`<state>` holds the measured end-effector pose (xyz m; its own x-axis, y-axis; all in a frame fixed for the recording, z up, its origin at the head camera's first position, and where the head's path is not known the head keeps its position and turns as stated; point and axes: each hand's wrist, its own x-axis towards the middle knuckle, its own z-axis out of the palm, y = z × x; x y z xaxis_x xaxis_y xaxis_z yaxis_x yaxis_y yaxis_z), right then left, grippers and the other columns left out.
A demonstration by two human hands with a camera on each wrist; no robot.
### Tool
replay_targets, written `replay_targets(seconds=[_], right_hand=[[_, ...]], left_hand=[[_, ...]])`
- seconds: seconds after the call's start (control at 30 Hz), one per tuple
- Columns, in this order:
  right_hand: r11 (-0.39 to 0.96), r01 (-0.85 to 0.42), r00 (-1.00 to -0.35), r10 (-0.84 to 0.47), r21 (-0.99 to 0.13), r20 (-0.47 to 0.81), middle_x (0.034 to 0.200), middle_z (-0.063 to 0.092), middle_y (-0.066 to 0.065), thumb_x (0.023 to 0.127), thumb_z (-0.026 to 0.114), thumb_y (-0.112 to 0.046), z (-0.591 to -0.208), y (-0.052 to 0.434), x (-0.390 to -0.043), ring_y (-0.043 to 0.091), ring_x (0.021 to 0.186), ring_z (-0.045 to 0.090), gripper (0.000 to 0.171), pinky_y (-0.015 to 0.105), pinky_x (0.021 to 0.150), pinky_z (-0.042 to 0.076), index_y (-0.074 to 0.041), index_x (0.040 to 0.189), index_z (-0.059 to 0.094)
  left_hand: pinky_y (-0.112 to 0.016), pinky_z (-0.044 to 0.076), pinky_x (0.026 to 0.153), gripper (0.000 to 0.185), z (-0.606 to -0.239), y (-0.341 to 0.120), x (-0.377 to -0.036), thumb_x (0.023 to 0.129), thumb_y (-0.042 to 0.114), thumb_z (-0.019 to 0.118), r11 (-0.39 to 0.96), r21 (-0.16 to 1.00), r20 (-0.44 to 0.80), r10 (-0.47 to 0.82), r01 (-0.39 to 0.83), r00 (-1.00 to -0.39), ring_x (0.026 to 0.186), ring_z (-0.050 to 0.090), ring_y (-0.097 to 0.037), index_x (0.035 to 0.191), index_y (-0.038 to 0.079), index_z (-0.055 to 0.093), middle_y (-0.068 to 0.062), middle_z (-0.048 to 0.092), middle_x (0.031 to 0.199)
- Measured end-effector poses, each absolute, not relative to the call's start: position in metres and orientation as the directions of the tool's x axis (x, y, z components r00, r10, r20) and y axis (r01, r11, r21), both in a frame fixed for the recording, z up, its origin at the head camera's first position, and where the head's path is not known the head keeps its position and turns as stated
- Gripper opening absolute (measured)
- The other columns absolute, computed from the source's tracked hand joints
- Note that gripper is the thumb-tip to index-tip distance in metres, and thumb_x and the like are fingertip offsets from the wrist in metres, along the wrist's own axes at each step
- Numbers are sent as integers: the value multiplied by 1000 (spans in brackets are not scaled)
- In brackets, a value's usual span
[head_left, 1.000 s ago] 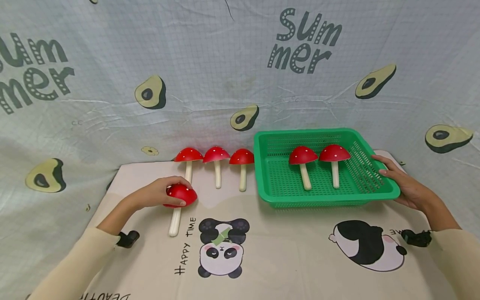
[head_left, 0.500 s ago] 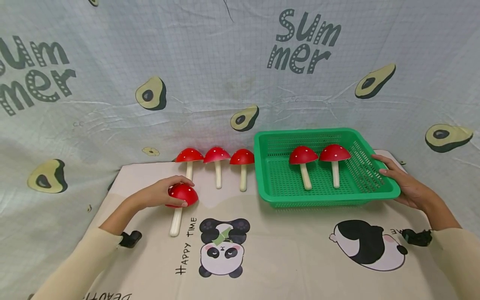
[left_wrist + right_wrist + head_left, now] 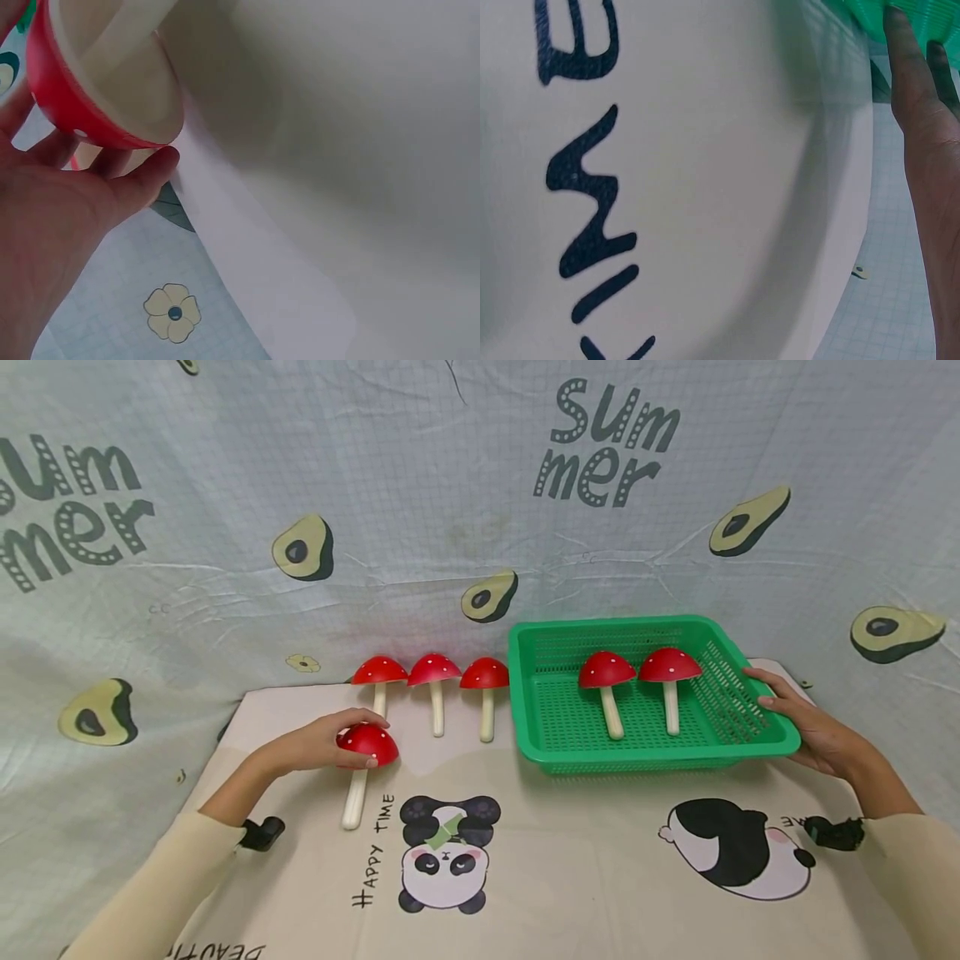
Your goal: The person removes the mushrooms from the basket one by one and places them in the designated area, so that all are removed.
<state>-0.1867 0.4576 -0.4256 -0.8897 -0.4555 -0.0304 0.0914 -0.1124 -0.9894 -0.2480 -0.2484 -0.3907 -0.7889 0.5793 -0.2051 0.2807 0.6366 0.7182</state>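
Observation:
My left hand grips the red cap of a toy mushroom from the left side. Its pale stem points toward me; whether it touches the table I cannot tell. In the left wrist view, the hand holds the cap at its outside, and the cap's hollow cream underside shows. My right hand holds the right rim of a green plastic basket, part of the fingers hidden by it. Two toy mushrooms lie inside the basket. In the right wrist view, fingers touch the basket.
Three more toy mushrooms lie in a row at the table's back edge, left of the basket, caps toward the wall cloth. Panda prints and lettering mark the pale table cover.
The held mushroom shifts very slightly right and away from me with my left hand. My right hand and the basket stay in place.

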Motion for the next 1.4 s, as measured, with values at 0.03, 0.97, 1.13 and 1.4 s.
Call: replay_targets(seconds=[0.03, 0.97, 1.13, 1.4], right_hand=[[-109, 91, -891, -453, -990, -32, 137, 47, -10, 112, 25, -12, -425, 458, -187, 16, 109, 68, 51, 36, 85, 60, -39, 156, 21], [-109, 85, -895, -445, -990, -28, 137, 46, -9, 112, 24, -12, -427, 457, -185, 16, 109, 68, 51, 36, 85, 60, -38, 155, 23], [-77, 81, -903, -428, -994, -41, 137, 42, -10, 113, 25, -13, -427, 456, -186, 15, 108, 68, 50, 36, 84, 61, -39, 156, 22], [-62, 85, -909, -413, -995, -52, 137, 41, -10, 113, 26, -14, -428, 457, -186, 14, 107, 68, 50, 36, 83, 61, -40, 156, 22]], left_hand=[[-47, 57, 92, 57, -390, -248, -248, 89, 23, 78, 632, 720, -198, 582, 286, -789, 129, 46, -42, 138, 10, 54, -18, 52, 139], [-60, 39, 111, 54, -352, -216, -245, 90, 16, 77, 549, 718, -21, 632, 428, -775, 135, 49, -41, 140, 8, 56, -14, 54, 144], [-58, 42, 109, 54, -351, -205, -248, 89, 18, 79, 545, 721, -22, 636, 428, -772, 129, 55, -37, 137, 7, 56, -13, 57, 138], [-50, 47, 107, 54, -351, -184, -252, 89, 17, 79, 492, 743, 0, 678, 454, -735, 128, 57, -33, 137, 8, 57, -10, 58, 137]])
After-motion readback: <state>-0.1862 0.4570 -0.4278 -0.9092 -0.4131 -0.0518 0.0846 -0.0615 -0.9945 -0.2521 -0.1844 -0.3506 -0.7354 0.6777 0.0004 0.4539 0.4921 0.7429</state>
